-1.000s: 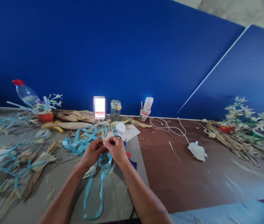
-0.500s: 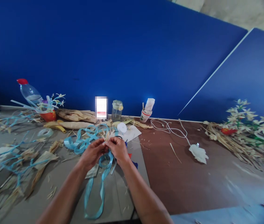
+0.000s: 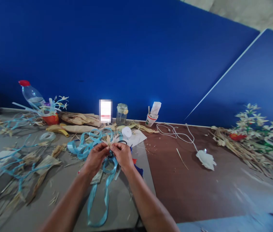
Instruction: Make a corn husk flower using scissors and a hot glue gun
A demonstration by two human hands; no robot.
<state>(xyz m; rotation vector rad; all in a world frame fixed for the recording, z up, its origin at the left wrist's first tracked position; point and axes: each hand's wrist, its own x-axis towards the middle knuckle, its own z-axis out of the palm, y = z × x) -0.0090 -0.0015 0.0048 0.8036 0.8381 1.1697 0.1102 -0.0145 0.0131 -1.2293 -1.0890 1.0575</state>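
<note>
My left hand (image 3: 98,157) and my right hand (image 3: 122,154) meet over the table, thumbs and fingertips pinched together. Between them they hold a small pale flower (image 3: 110,139) that looks made of dried husk, its petals pointing up and away from me. Both hands are closed on its base, which the fingers partly hide. Light-blue ribbon (image 3: 106,206) runs in a loop toward me under the hands, and more ribbon (image 3: 78,147) lies tangled just behind the left hand. A white roll (image 3: 126,132) sits on white paper (image 3: 137,138) beyond the right hand.
Blue-wrapped stems (image 3: 20,175) and dried husks (image 3: 78,119) lie on the left, near a plastic bottle (image 3: 32,95) and a red cup (image 3: 51,120). A glass jar (image 3: 121,115), a white cup (image 3: 151,120), a white cable (image 3: 187,139) and finished flowers (image 3: 254,125) stand or lie farther right.
The fingertips have shifted slightly around the flower's base, and the two hands sit nearly level now. The whole view has moved a little. The flower stays held.
</note>
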